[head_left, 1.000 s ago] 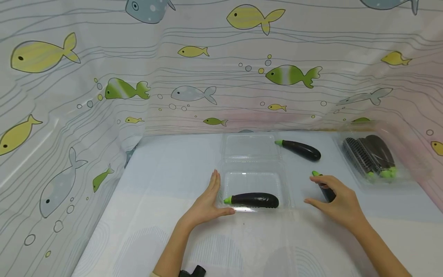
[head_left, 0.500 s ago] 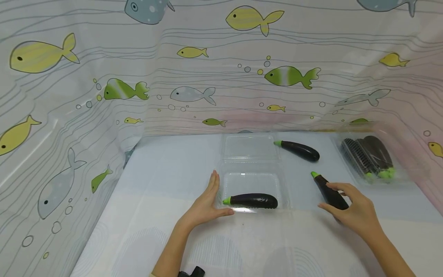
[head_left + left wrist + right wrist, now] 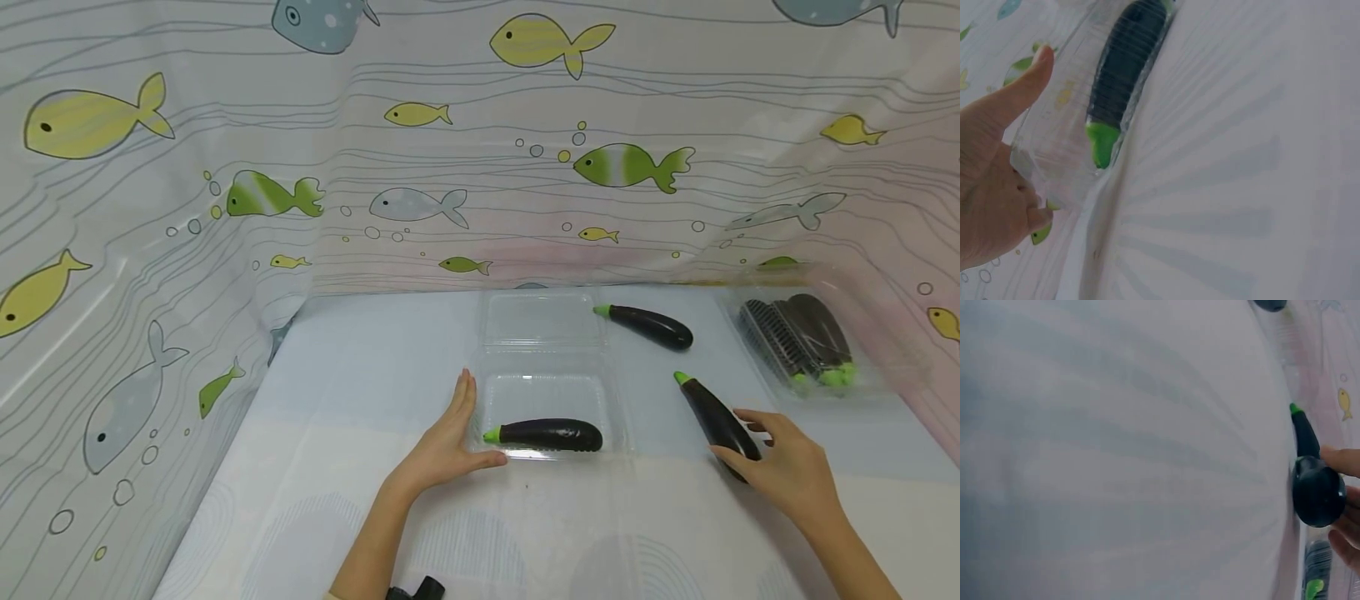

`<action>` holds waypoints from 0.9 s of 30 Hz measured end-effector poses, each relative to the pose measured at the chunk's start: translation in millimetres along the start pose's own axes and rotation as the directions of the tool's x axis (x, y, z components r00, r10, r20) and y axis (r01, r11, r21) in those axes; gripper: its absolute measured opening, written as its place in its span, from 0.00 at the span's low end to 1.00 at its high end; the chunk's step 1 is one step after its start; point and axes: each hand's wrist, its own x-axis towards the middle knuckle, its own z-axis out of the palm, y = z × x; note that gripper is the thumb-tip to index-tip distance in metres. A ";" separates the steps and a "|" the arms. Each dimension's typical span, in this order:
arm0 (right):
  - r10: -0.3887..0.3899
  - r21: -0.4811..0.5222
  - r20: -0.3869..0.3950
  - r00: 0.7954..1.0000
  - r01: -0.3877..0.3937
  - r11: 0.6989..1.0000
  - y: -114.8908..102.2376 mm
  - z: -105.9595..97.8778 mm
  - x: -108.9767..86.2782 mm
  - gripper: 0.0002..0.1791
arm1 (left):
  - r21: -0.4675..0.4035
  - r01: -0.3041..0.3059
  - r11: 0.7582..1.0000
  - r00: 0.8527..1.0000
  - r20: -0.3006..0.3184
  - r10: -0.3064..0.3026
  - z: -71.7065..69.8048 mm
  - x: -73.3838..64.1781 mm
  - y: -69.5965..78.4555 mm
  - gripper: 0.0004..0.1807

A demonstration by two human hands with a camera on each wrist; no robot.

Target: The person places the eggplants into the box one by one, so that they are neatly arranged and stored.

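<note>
An open clear plastic box [image 3: 551,392] lies mid-table with a dark eggplant [image 3: 551,434] along its front side, green tip leftward. At its left front corner my left hand [image 3: 438,446] touches the box, fingers fairly straight along the side and thumb along the front edge. My right hand [image 3: 791,462] has thumb and fingers around the thick end of a second eggplant [image 3: 712,414], which lies slanted on the table. In the right wrist view that eggplant's rounded end [image 3: 1319,494] sits between the fingers. A third eggplant [image 3: 648,326] lies behind the box's right side.
Another clear box [image 3: 885,375] with several dark, green-tipped eggplants [image 3: 817,333] stands at the far right. A fish-print curtain [image 3: 450,150] hangs behind and at the left. A small black object [image 3: 427,588] shows at the bottom edge.
My right hand has slid back along the second eggplant, from near its green end to its thick end. The left hand and the boxes have stayed put.
</note>
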 end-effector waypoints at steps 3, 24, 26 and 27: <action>0.036 -0.019 0.028 0.999 -0.036 0.999 1.7 1.3 -1.3 0.35 | 0.001 -0.001 1.000 1.000 0.002 0.001 0.0 0.4 0.2 0.69; 0.123 0.041 -0.066 0.990 -0.120 0.992 -9.9 -3.6 6.0 0.28 | 0.010 0.000 1.000 1.000 0.007 0.000 0.3 0.6 -0.1 0.69; 0.116 0.058 -0.087 0.989 -0.111 0.992 -15.2 -5.8 9.1 0.28 | 0.011 -0.001 1.000 1.000 0.005 0.001 0.5 0.7 -0.2 0.69; 0.111 0.066 -0.094 0.989 -0.105 0.992 -18.5 -6.9 10.5 0.28 | 0.011 -0.001 1.000 1.000 0.004 0.001 0.5 0.6 -0.2 0.69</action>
